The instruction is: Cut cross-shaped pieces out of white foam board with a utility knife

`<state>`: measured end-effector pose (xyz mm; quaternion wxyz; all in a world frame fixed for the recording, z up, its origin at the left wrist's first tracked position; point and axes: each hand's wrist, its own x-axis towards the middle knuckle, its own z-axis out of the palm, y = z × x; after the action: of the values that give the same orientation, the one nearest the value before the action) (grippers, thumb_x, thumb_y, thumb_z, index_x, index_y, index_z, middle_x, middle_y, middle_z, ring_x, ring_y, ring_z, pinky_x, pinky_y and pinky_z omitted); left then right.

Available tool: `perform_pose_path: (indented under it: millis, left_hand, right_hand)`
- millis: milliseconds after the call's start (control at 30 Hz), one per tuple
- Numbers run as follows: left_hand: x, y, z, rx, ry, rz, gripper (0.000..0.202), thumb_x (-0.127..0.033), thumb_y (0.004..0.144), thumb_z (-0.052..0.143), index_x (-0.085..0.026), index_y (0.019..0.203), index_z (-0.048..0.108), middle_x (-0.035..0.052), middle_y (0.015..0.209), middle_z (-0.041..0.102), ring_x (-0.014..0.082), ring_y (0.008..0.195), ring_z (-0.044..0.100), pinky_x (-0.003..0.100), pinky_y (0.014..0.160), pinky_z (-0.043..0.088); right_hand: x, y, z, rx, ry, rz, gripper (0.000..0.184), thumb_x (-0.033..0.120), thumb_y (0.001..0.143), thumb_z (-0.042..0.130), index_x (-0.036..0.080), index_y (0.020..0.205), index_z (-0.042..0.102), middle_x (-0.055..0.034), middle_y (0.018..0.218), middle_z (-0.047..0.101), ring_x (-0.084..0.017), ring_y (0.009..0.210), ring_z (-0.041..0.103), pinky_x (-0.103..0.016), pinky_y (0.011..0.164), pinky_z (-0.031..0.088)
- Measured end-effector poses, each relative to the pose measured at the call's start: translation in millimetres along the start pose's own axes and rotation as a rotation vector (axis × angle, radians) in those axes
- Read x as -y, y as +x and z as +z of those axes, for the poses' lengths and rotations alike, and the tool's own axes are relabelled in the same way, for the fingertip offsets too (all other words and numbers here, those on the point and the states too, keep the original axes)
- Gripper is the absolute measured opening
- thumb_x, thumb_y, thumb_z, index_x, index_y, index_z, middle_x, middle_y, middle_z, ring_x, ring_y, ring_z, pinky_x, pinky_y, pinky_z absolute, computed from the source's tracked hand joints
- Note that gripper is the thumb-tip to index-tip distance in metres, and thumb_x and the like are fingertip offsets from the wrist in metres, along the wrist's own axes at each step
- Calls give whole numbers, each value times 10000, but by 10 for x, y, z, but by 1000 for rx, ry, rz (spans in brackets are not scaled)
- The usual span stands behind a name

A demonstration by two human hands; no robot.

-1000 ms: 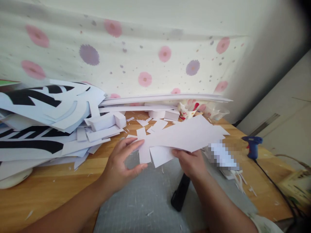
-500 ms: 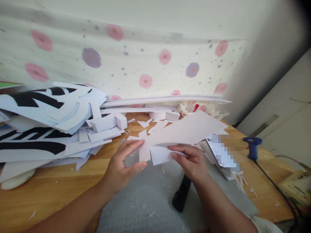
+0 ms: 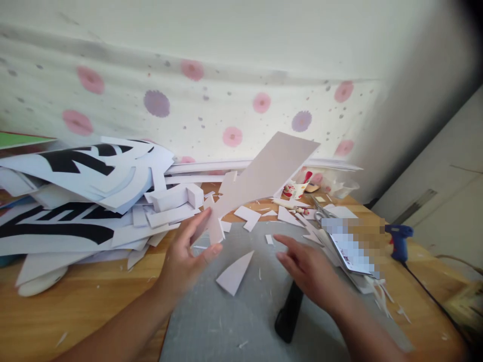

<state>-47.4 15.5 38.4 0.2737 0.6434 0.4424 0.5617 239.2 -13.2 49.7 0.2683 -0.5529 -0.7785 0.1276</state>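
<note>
My left hand [image 3: 192, 246] grips one end of a large white foam board piece [image 3: 260, 171], its thumb and fingers on the board's narrow tab. The piece is tilted up over the back of the grey cutting mat [image 3: 211, 322]. My right hand [image 3: 305, 261] is empty, index finger and thumb apart, just above the mat. Close to its fingertips lies a small white rectangle [image 3: 269, 239]. A curved, pointed white offcut [image 3: 235, 274] lies flat on the mat between my hands. Under my right hand, a black-handled tool [image 3: 289, 311] rests on the mat, partly hidden.
Stacked white sheets with black shapes [image 3: 75, 166] fill the left side. White scraps [image 3: 247, 216] litter the back. At right are a phone [image 3: 350, 251], scissors [image 3: 320, 213] and a blue glue gun [image 3: 399, 240] with its cord. A patterned cup [image 3: 296, 189] stands behind.
My right hand has let go of the pointed offcut, which now lies on the mat. My left hand has tipped the large board piece more steeply upward. The view has shifted slightly.
</note>
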Motion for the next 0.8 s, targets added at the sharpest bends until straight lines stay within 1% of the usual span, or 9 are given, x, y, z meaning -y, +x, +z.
perform_pose_path:
  millis: [67, 133, 200, 333, 467, 567, 633, 700, 800]
  left_hand:
    - [7, -14, 5, -2, 36, 29, 662, -484, 819, 722, -279, 1418, 530, 93, 1501, 491, 313, 1395, 454, 477, 1155, 390]
    - [-9, -24, 7, 3, 77, 65, 640, -471, 811, 733, -287, 1398, 556, 97, 1460, 513, 314, 1379, 465, 497, 1146, 394]
    - [-49, -30, 8, -1, 118, 99, 618, -468, 789, 751, -283, 1359, 599, 101, 1390, 555, 317, 1337, 500, 514, 1130, 407]
    - [-144, -40, 13, 49, 80, 39, 619, -510, 730, 781, -270, 1288, 661, 103, 1365, 599, 334, 1322, 511, 518, 1121, 413]
    - [-166, -72, 39, 222, -242, -293, 655, -612, 804, 674, -295, 1372, 599, 86, 1455, 576, 335, 1313, 545, 533, 1122, 412]
    - [-154, -102, 74, 338, -468, -466, 633, -659, 859, 575, -329, 1399, 576, 69, 1416, 614, 320, 1195, 637, 537, 1088, 451]
    - [-159, -113, 97, 437, -609, -514, 622, -670, 883, 531, -351, 1416, 557, 60, 1382, 639, 314, 1178, 652, 525, 1052, 491]
    - [-177, -118, 115, 516, -697, -522, 623, -677, 887, 519, -361, 1423, 548, 53, 1352, 659, 321, 1215, 633, 520, 1019, 522]
    - [-195, -128, 128, 569, -716, -524, 626, -689, 864, 547, -320, 1365, 614, 80, 1309, 684, 350, 1224, 625, 528, 972, 551]
  right_hand:
    - [-79, -155, -29, 166, -145, 144, 443, 449, 1002, 414, 236, 1305, 658, -74, 756, 770, -267, 718, 729, -338, 635, 510]
    - [-117, -287, -19, 268, -260, 222, 423, 439, 998, 420, 253, 1272, 684, -107, 918, 800, -309, 869, 754, -357, 695, 511]
    - [-99, -362, 9, 327, -331, 251, 389, 435, 999, 421, 265, 1175, 722, -108, 1004, 796, -332, 956, 745, -365, 724, 498]
    - [-6, -372, 20, 351, -396, 295, 329, 460, 985, 457, 245, 967, 706, -85, 904, 788, -319, 863, 744, -332, 640, 439]
    - [-74, -400, -27, 291, -379, 328, 176, 374, 884, 623, 221, 967, 652, -79, 922, 767, -290, 831, 721, -322, 643, 432]
    - [-225, -500, -48, 184, -227, 316, 101, 232, 824, 625, 225, 923, 613, -47, 851, 741, -248, 763, 695, -329, 660, 470]
    - [-309, -578, -57, 13, -35, 254, 163, 206, 827, 598, 235, 988, 597, -43, 885, 726, -222, 745, 685, -333, 678, 516]
    - [-327, -639, -74, -153, 194, 162, 322, 229, 860, 598, 250, 1179, 566, -65, 1000, 714, -210, 761, 694, -340, 693, 563]
    - [-176, -639, -137, -218, 389, 10, 537, 231, 883, 642, 312, 1397, 507, -100, 1211, 693, -242, 970, 718, -370, 827, 594]
